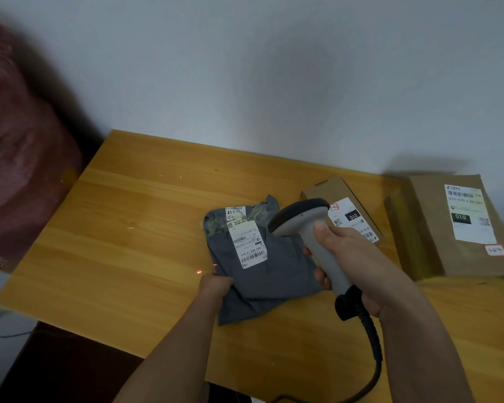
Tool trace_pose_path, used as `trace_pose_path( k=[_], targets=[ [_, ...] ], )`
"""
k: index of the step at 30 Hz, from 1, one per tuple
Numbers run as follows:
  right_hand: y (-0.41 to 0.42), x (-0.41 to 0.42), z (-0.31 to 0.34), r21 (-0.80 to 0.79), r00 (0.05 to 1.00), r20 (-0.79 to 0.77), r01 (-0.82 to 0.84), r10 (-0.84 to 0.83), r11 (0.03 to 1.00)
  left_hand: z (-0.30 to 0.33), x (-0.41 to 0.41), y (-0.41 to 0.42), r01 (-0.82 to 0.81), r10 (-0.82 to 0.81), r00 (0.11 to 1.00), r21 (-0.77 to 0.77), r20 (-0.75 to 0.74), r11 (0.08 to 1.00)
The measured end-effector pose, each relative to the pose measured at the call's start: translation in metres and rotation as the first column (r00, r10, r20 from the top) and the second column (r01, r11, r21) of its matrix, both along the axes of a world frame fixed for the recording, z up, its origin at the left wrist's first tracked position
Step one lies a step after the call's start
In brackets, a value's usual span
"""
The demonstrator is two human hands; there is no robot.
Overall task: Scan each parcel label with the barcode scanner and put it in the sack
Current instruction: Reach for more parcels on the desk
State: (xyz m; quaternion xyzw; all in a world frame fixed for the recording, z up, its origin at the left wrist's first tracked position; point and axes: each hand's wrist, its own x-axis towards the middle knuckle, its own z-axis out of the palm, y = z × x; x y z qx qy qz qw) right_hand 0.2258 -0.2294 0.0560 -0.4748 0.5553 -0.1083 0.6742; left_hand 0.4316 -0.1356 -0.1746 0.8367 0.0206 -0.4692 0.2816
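Sack: far left, blurred | Left hand: fingers pinch near-left edge of grey parcel mid-table; keep label flat | Beam spots: left of label; swing aim right | Right hand: fingers wrapped round scanner | Boxes: right, waiting.

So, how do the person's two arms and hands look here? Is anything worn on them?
Both forearms are bare as far as the picture shows: no sleeve, glove, watch, ring or wristband can be seen. The left hand and the right hand are also bare. The thumbnail of the right hand is short and unpainted. The upper arms are out of view, so a short sleeve cannot be excluded.
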Motion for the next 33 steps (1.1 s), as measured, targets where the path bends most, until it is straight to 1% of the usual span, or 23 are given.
trace_pose_path(
  k=[4,7,10,13,16,18,20,23,25,27,29,33],
  targets=[
    [0.003,-0.004,0.007,-0.018,1.0,-0.007,-0.027,0.026,0.999,0.004,-0.003,-0.002,-0.047,0.044,0.997,-0.051,-0.065,0.998],
    [0.003,-0.007,0.01,-0.037,1.0,0.001,-0.022,0.022,0.999,0.008,-0.005,-0.001,-0.055,0.05,0.997,-0.074,-0.066,0.996],
    [0.004,-0.005,0.01,-0.054,1.0,0.011,-0.001,0.002,0.999,0.019,-0.001,0.001,-0.055,0.054,0.998,-0.131,-0.012,0.99],
    [0.004,0.003,0.01,-0.082,0.999,0.038,0.014,-0.011,0.997,0.038,0.015,0.004,-0.046,0.068,0.993,-0.217,0.098,0.975],
    [0.005,0.018,0.01,-0.128,0.997,0.078,0.022,-0.012,0.992,0.064,0.043,0.007,-0.054,0.118,0.976,-0.318,0.185,0.947],
    [0.007,0.033,0.011,-0.175,0.995,0.099,0.013,0.004,0.984,0.082,0.067,0.007,-0.072,0.162,0.964,-0.378,0.21,0.923],
    [0.011,0.051,0.014,-0.219,0.992,0.128,0.006,0.022,0.976,0.1,0.093,0.007,-0.091,0.199,0.957,-0.436,0.211,0.896],
    [0.022,0.084,0.023,-0.281,0.984,0.171,0.002,0.048,0.96,0.126,0.135,0.005,-0.125,0.25,0.953,-0.533,0.17,0.837],
    [0.031,0.111,0.03,-0.316,0.981,0.187,0.006,0.056,0.949,0.144,0.165,0.004,-0.169,0.301,0.946,-0.618,0.116,0.768],
    [0.042,0.142,0.037,-0.339,0.979,0.2,0.036,0.035,0.94,0.164,0.195,0.004,-0.176,0.324,0.942,-0.688,0.091,0.704],
    [0.056,0.179,0.044,-0.359,0.972,0.234,0.086,0.001,0.929,0.186,0.229,0.008,-0.133,0.314,0.943,-0.744,0.108,0.655],
    [0.083,0.268,0.065,-0.37,0.938,0.345,0.167,-0.031,0.914,0.238,0.311,0.026,-0.002,0.304,0.925,-0.797,0.229,0.604]
  ],
)
